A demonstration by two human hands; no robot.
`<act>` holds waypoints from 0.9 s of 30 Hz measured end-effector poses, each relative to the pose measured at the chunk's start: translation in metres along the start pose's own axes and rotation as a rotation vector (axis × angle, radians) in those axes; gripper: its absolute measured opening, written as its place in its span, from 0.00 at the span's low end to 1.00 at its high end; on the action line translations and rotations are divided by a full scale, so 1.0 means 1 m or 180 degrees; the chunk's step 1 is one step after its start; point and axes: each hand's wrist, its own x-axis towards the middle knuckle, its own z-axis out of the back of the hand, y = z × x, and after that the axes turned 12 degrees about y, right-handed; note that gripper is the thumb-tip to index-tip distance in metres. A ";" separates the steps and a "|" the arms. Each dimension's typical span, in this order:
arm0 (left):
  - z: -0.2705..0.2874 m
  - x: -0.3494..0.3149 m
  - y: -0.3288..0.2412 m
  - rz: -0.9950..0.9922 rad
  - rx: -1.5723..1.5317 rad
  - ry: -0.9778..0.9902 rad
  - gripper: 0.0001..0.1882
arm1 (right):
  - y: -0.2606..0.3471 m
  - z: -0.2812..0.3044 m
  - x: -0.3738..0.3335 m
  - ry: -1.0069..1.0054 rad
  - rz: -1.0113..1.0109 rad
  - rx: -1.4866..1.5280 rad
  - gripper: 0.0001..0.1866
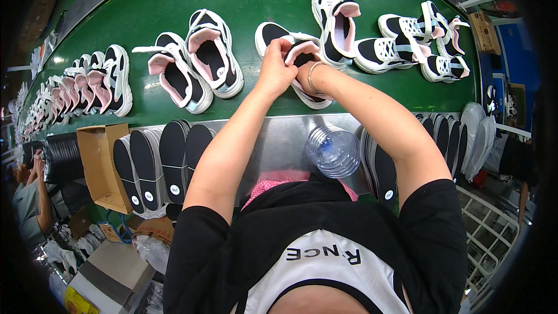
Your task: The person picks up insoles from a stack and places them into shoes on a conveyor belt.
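Observation:
A black, white and pink sneaker (271,34) lies on the green work surface in front of me, toe pointing away. My left hand (275,70) grips the upper edge of its opening, thumb and fingers closed on the pink-lined tongue. Into that opening reaches my right hand (309,75), a bangle on its wrist; its fingers are hidden by the shoe. Just beyond, to the right, stands another sneaker (340,32) with its strap hanging loose. A pair of matching sneakers (204,52) sits left of my left hand, one showing a black insole with a round white sticker.
Bundled black insoles (145,166) stand along the near metal ledge (279,139), with more insoles (381,168) on the right. A clear plastic bottle (332,151) is between my arms. More sneakers (386,52) are at the right, a row (107,78) at the left beside a cardboard box (102,166).

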 end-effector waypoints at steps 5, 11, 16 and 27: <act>-0.002 0.003 0.012 -0.0139 0.0476 -0.0132 0.24 | 0.005 -0.009 0.018 -0.0240 -0.0548 -0.0316 0.21; -0.002 0.003 0.008 -0.0078 0.0473 -0.0078 0.23 | 0.004 -0.008 -0.005 -0.0678 -0.0351 -0.0153 0.23; -0.001 0.001 0.004 -0.0097 0.0805 -0.0074 0.25 | 0.002 -0.012 -0.033 -0.0050 0.0030 0.0130 0.18; -0.013 0.007 0.014 -0.0368 0.1074 -0.0398 0.21 | -0.005 -0.038 -0.025 0.0091 0.0152 0.0212 0.16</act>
